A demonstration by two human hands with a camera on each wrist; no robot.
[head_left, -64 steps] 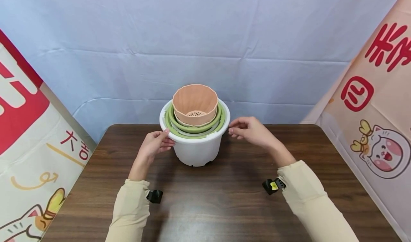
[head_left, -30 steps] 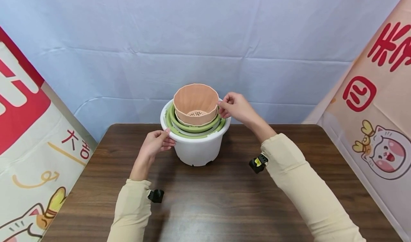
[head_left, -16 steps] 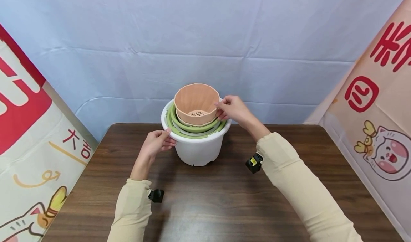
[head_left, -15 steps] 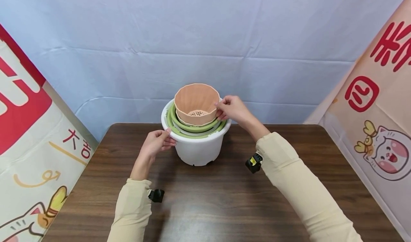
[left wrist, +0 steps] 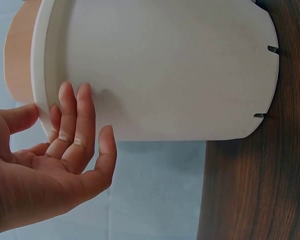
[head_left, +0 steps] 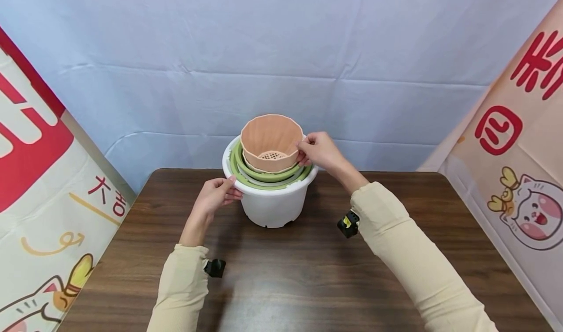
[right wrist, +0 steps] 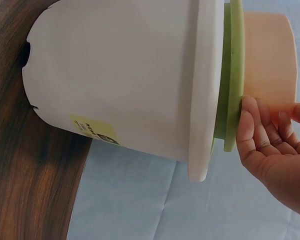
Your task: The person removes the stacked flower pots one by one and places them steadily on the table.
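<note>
Peach pot [head_left: 271,164] parked in the middle of a bunch of nested planters
It's sitting inside the green-rimmed pots [head_left: 269,177], which sit in the big white pot [head_left: 273,207], smallest innermost, presumably because that's how they fit. Right hand [head_left: 322,151] is pinching the peach rim, thumb at the lip, fingers on the outer wall. Left hand [head_left: 212,196] pinches the white rim, thumb up top, lower fingers fanned a bit, I'd guess to steady it on the wooden table [head_left: 281,283]. Only the head view shows the drain holes [head_left: 271,155] in the peach floor; only the right wrist view catches the yellow label [right wrist: 92,128] on the white side.
</note>
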